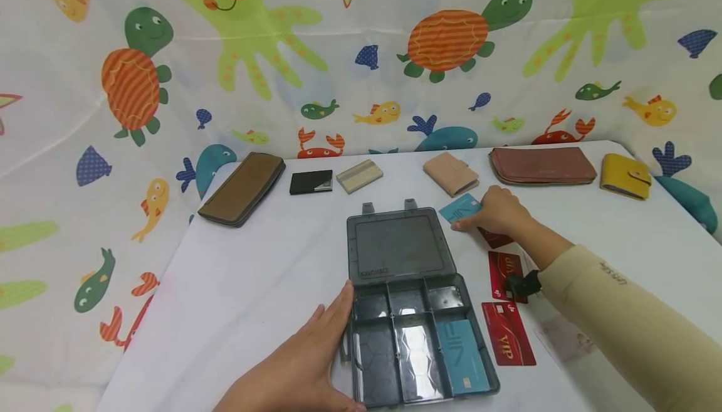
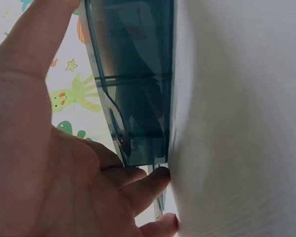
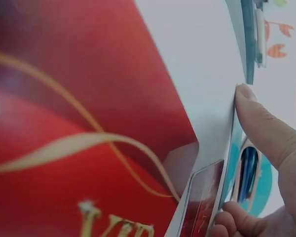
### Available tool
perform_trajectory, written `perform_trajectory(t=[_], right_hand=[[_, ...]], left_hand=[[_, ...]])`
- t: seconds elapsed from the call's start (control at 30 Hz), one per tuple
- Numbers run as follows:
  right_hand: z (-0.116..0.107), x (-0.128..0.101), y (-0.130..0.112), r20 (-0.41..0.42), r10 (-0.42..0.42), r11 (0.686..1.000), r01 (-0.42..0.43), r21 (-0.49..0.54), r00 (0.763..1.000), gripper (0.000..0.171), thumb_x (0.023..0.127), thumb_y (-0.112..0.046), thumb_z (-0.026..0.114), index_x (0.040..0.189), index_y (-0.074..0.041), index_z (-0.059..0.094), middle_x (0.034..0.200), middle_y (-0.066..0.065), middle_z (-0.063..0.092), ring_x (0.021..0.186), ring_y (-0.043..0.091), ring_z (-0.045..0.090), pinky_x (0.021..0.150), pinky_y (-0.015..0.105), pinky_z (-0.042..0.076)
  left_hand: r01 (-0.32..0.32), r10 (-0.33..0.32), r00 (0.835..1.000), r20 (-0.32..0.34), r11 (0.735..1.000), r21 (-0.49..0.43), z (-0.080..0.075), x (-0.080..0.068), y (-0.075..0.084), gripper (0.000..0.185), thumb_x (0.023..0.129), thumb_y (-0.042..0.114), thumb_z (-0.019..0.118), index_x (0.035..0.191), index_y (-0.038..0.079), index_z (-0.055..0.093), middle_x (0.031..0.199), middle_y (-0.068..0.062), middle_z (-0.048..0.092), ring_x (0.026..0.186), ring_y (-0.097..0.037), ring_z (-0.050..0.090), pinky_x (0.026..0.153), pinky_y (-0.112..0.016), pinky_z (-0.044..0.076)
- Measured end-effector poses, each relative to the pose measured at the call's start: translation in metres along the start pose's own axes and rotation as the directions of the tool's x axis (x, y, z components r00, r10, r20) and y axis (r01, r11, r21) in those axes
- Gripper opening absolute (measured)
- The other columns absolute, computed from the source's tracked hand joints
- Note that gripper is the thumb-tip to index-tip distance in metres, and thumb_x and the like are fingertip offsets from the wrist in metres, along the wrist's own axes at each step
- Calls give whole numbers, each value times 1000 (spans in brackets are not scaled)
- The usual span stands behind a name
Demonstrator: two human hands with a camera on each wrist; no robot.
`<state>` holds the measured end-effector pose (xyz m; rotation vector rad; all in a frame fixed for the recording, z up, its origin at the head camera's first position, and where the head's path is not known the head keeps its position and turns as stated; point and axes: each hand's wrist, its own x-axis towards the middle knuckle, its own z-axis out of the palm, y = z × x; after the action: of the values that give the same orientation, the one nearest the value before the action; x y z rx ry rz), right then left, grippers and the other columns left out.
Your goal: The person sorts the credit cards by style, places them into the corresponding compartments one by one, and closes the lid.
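My right hand [image 1: 496,211] pinches a blue VIP card [image 1: 459,207] by its edges, close over the table near the pink wallet. In the right wrist view the thumb [image 3: 256,116] is at one edge of that card and the fingertips at the other. My left hand [image 1: 304,355] grips the left side of a grey see-through compartment box [image 1: 395,293], thumb at its front corner and fingers towards the hinge. The box lid lies flipped back. Another blue card [image 1: 462,352] lies in its front right compartment; the other compartments show no cards.
Red cards [image 1: 507,333] lie in a column right of the box, one partly under my right hand. Along the back are a brown wallet [image 1: 242,189], black card case [image 1: 311,182], beige case [image 1: 359,175], pink wallet [image 1: 450,174], maroon wallet [image 1: 541,165] and yellow wallet [image 1: 625,177].
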<state>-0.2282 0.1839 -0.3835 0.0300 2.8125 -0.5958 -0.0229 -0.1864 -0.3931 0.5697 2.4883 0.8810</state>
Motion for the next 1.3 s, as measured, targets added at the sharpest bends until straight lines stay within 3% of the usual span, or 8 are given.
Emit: perform_trajectory(t=[0.13, 0.3, 0.47, 0.6, 0.67, 1.0, 1.3], right_hand=[[0, 1, 0, 17, 11, 999, -11, 40, 1000, 122, 73, -61, 85, 143, 22, 29, 129, 37, 43, 112, 48, 46, 96, 64, 46], [0, 3, 0, 1, -16, 996, 16, 87, 1000, 114, 75, -55, 87, 139, 23, 35, 127, 36, 44, 109, 46, 47, 93, 62, 48], [-2, 2, 3, 6, -24, 980, 22, 199, 1000, 85, 86, -39, 82, 132, 18, 40, 121, 31, 46, 106, 42, 47, 90, 55, 49], [-5, -2, 5, 5, -10, 952, 8, 307, 1000, 56, 97, -26, 70, 130, 12, 43, 117, 27, 49, 106, 39, 48, 88, 51, 47], [-5, -5, 6, -5, -13, 934, 14, 358, 1000, 50, 101, -23, 64, 133, 11, 45, 118, 26, 51, 107, 38, 49, 89, 51, 46], [-14, -29, 8, -123, -51, 878, 103, 467, 991, 39, 109, -23, 50, 137, 3, 53, 132, 26, 54, 115, 41, 53, 96, 54, 48], [-24, -68, -3, -125, -140, 852, 184, 489, 982, 37, 108, -27, 52, 134, -1, 55, 119, 18, 62, 110, 37, 57, 91, 46, 53]], left_hand=[[6, -6, 1000, 5, 1000, -11, 0, 0, -1, 153, 52, 80, 83, 162, 33, -12, 169, 7, -1, 151, -45, 8, 104, -74, 30], [8, -8, 1000, 7, 1000, -13, 0, -1, -1, 153, 53, 80, 83, 162, 33, -12, 169, 8, -1, 151, -45, 7, 103, -75, 31], [17, -17, 1000, 7, 1000, -13, 0, 0, -1, 153, 52, 80, 84, 162, 34, -11, 169, 8, -1, 151, -46, 8, 101, -76, 32], [19, -19, 1000, 6, 1000, -15, 0, 0, 0, 153, 52, 79, 85, 162, 34, -11, 169, 9, -1, 151, -46, 8, 101, -76, 32], [22, -22, 1000, 7, 1000, -19, 0, 0, 0, 154, 51, 78, 86, 162, 34, -11, 169, 8, 0, 151, -46, 8, 101, -76, 32], [22, -22, 1000, 9, 1000, -11, -1, -1, 2, 154, 52, 77, 87, 162, 34, -11, 169, 8, -1, 152, -43, 7, 105, -73, 31], [21, -21, 1000, 4, 1000, -8, 0, 0, 1, 154, 51, 77, 86, 163, 34, -11, 169, 7, 0, 151, -44, 8, 104, -73, 31]])
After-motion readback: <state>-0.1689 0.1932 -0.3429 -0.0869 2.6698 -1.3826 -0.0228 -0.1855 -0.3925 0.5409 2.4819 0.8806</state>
